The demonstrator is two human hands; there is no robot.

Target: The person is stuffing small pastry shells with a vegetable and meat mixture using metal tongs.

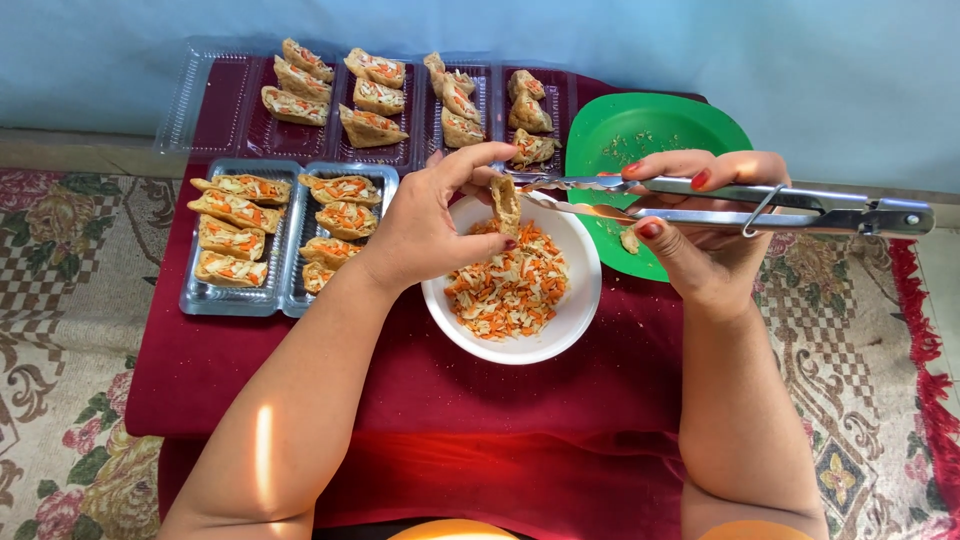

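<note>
Head view is showing the left hand (425, 225) pinching a tofu pocket (505, 203) upright between thumb and fingertips, directly over the white bowl (575, 320) of shredded carrot filling (510, 285). The right hand (700, 230) is gripping metal tongs (720, 200), fingers curled around the handles, tips nearly together just beside the pocket's mouth. Filling is likely spilling if the pocket tilts, or tearing if the tongs push hard.
</note>
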